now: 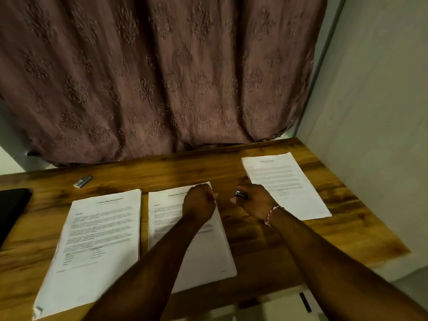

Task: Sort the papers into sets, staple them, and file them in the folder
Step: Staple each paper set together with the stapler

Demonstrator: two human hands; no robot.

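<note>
Where the left hand bears down: the middle set of papers (166, 218) lies flat at the centre of the wooden table (245, 239), long edge running toward 12 o'clock. It is the set in work.
Left hand (199, 203): clenched on the set's 1 o'clock corner, with the thumb tip at the sheet's edge. It seems to pinch the corner, I judge to keep the sheets square for the staple.
Right hand (252, 200): at 3 o'clock from that corner, near but apart from it. The fingers are wrapped round a small stapler (240, 193).
Stapler: its metal end points toward 9 o'clock, at the pinned corner, and it is not yet on the paper. The approach looks ready. Whether its mouth is open cannot be told.
Left set (99, 239): at 9 o'clock, just beside the middle set and parallel to it, a thick pile. A staple in it is not visible.
Right set (284, 184): at 2 o'clock, well apart and tilted, probably put aside to keep the sets from mixing.
Black folder (12, 207): a dark flat shape at the table's 9 o'clock edge, which I take for the folder. No papers show in it, so filing seems not yet begun.
Small silver-and-dark object (83, 181): at 10 o'clock, lying alone, too small to name.
Bracelet (271, 214): on the right wrist.
Curtain (162, 77): patterned, hanging behind the table at 12 o'clock.
</note>
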